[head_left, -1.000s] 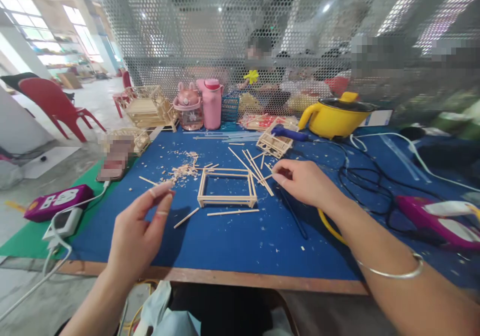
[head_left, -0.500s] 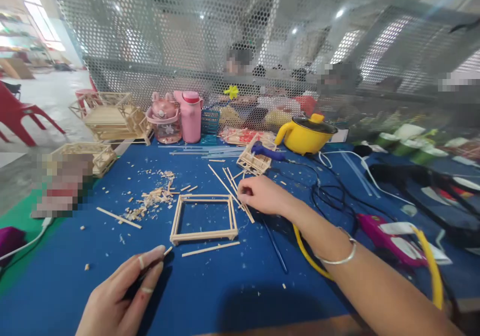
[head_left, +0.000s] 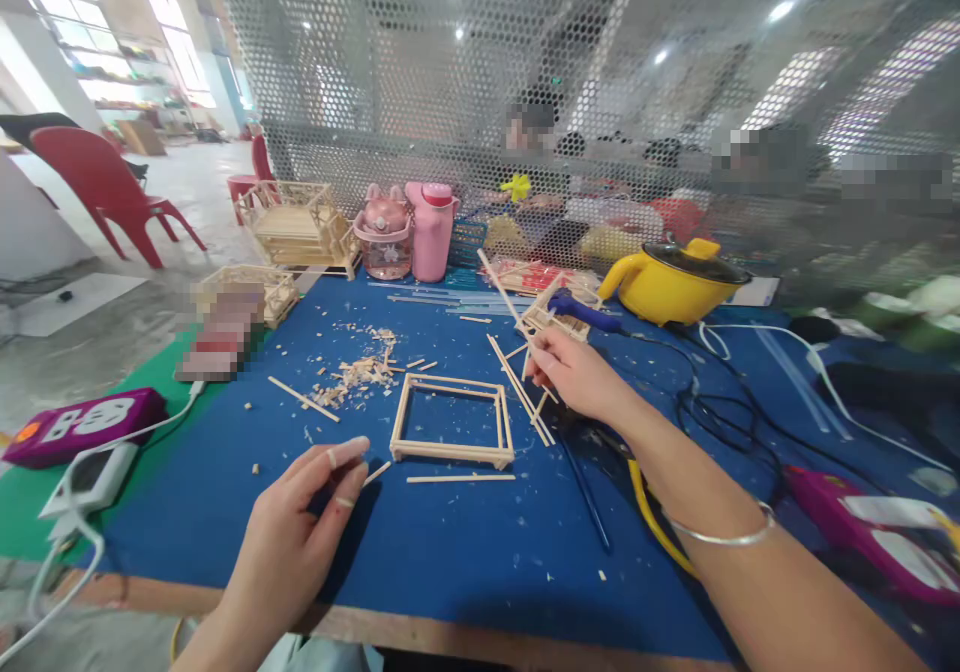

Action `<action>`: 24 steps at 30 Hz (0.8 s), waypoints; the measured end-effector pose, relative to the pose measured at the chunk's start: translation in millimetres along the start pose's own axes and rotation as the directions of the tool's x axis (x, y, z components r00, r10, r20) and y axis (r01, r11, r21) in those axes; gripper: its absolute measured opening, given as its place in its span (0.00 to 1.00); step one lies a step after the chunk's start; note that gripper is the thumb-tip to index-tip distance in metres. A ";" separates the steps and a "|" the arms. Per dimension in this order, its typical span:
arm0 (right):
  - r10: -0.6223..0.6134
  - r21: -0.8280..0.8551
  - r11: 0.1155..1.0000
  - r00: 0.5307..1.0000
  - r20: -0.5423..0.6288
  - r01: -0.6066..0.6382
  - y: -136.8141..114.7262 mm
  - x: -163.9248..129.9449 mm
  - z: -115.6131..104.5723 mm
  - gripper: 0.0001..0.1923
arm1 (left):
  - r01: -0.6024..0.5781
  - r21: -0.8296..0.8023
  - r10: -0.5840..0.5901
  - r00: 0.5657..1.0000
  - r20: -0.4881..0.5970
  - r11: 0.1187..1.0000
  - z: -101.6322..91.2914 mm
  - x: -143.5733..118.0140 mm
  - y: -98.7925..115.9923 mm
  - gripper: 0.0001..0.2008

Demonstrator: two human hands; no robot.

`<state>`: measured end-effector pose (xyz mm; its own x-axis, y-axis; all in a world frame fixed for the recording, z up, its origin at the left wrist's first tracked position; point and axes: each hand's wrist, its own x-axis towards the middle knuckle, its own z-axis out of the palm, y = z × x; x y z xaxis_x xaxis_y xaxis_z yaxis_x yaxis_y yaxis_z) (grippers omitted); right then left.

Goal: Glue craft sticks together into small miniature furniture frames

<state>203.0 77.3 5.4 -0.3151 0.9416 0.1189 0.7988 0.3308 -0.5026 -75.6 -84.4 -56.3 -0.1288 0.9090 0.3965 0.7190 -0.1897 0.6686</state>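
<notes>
My left hand (head_left: 311, 512) is closed, with finger and thumb pinching a short wooden stick (head_left: 376, 473) whose end pokes out. My right hand (head_left: 566, 367) is pinched round a long thin wooden stick (head_left: 497, 285), held up at a slant over a pile of loose sticks (head_left: 517, 388). Between the hands lies a rectangular frame (head_left: 454, 450) built of wooden sticks. One loose stick (head_left: 460, 478) rests along its near side. Behind my right hand are a blue glue gun (head_left: 581, 308) and a small wooden stick structure (head_left: 576, 328).
Wood scraps (head_left: 360, 376) litter the blue table mat (head_left: 420, 562). Bigger stick models (head_left: 300, 242), a pink bottle (head_left: 433, 235) and a yellow pot (head_left: 667, 290) stand at the back, before a perforated metal screen (head_left: 420, 82). A blue pen-like rod (head_left: 587, 492) and cables (head_left: 679, 392) lie rightward.
My right hand has raised a long stick from the pile. My left hand still pinches the short stick. The view has turned left, so everything appears farther right.
</notes>
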 end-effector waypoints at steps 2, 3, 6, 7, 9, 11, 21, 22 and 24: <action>-0.084 0.044 0.995 0.996 -0.018 0.084 -11.2 -18.2 -2.4 0.08 | 0.023 0.002 -0.023 1.000 0.005 1.000 -2.6 4.9 3.7 0.13; -0.138 0.026 0.990 0.990 0.002 0.137 -17.6 -28.2 -1.4 0.09 | 0.029 0.002 -0.029 0.999 0.016 1.000 -3.3 6.3 5.8 0.14; -0.223 -0.055 0.970 0.960 0.168 0.235 -32.8 -55.3 7.4 0.12 | 0.054 0.010 -0.055 0.997 0.060 0.998 -1.4 5.5 11.1 0.16; -0.230 -0.068 0.966 0.951 0.207 0.248 -35.2 -61.8 11.0 0.13 | 0.055 0.017 -0.056 0.996 0.073 0.998 0.6 4.3 12.3 0.17; -0.247 -0.057 0.961 0.937 0.247 0.269 -35.9 -69.7 17.5 0.14 | 0.033 0.039 -0.036 0.996 0.088 0.999 5.2 3.1 13.6 0.20; -0.264 -0.001 0.962 0.929 0.261 0.274 -32.4 -71.5 23.0 0.13 | -0.007 0.055 0.002 0.995 0.098 0.998 9.4 6.3 14.0 0.24; -0.181 0.125 0.977 0.981 0.069 0.172 -25.8 -43.9 41.0 0.18 | -0.148 0.104 0.119 0.962 0.245 0.984 15.8 69.8 0.8 0.07; -0.170 0.154 0.974 0.985 0.030 0.164 -27.3 -42.9 39.9 0.20 | -0.137 0.090 0.114 0.968 0.225 0.986 15.4 74.3 -1.2 0.09; -0.122 0.234 0.962 0.987 -0.102 0.143 -31.1 -44.2 37.3 0.21 | -0.070 0.028 0.067 0.990 0.121 0.997 14.0 82.1 0.0 0.18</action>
<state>173.0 23.1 -16.1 -0.3565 0.8957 0.2659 0.6028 0.4379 -0.6669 -76.5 -4.6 -32.6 0.0026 0.9324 0.3614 0.7453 -0.2428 0.6210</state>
